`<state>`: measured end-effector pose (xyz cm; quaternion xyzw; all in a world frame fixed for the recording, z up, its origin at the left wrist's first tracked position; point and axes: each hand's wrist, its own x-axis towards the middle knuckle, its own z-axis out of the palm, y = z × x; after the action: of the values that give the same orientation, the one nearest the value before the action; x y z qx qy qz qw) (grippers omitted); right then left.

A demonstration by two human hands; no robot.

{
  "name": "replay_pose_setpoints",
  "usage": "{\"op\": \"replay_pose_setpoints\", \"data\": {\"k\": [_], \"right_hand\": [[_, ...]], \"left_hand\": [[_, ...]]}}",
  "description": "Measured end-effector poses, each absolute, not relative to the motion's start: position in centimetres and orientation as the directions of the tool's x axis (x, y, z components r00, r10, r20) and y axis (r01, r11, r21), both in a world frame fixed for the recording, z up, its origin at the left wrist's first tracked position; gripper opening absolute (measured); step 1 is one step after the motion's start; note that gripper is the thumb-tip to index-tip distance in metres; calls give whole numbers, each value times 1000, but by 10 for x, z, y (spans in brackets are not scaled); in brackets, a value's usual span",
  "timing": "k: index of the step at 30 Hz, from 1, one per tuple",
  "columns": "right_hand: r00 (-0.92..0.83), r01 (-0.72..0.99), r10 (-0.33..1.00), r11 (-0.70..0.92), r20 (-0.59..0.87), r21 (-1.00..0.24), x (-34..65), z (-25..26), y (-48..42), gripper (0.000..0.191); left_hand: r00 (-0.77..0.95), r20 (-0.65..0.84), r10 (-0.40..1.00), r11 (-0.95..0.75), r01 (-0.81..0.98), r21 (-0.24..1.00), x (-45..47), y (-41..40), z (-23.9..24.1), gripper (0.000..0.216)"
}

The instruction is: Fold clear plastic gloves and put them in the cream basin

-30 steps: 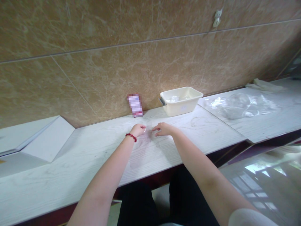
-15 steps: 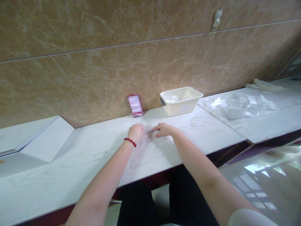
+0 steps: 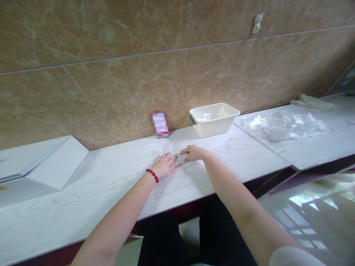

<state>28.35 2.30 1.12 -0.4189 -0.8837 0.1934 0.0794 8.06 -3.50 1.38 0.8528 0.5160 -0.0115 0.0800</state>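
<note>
My left hand, with a red bead bracelet at the wrist, lies low over the tabletop, its fingers spread. Just to its right is my right hand, fingers slightly curved and apart, their tips pointing left. A faint, clear thin plastic piece lies flat on the table beyond and between the hands. Its outline is hard to make out, and my left fingers cover part of it. Whether the right fingertips touch it I cannot tell.
A phone-like object, its screen blurred out, leans on the tiled wall. Beside it stands a cream plastic basket with clear plastic inside. Crumpled clear bags lie at right, and a white open box sits at left.
My left hand has moved slightly toward me and spread its fingers. The clear plastic piece shows more plainly on the table. My right hand has barely moved.
</note>
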Motion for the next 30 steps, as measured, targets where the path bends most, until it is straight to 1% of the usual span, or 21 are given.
{"op": "replay_pose_setpoints", "data": {"k": [7,11,14,17,21,24,27,30], "right_hand": [[-615,742,786,554,-56,-378,284,23,14,51],[-616,744,783,540,-90,-393,283,24,15,52],[-610,746,786,526,-102,-407,284,27,16,52],[-577,766,814,510,-67,-391,288,33,15,48],[-580,775,815,548,-10,-316,302,41,-1,37],[-623,747,781,611,44,-263,311,44,-28,31],[-665,700,737,671,118,-242,311,43,-64,26],[-707,662,694,717,136,-218,305,38,-95,26]], "left_hand": [[482,-103,870,-470,874,122,72,-33,12,54],[471,-86,878,-455,877,154,68,-33,21,47],[450,-44,892,-437,884,164,58,-42,32,45],[500,2,866,-489,845,219,43,-62,43,43],[575,23,818,-552,774,310,21,-99,50,33],[575,19,818,-546,766,338,9,-126,47,31],[547,30,836,-520,775,360,3,-145,38,34],[505,73,860,-497,798,341,3,-154,27,36]]}}
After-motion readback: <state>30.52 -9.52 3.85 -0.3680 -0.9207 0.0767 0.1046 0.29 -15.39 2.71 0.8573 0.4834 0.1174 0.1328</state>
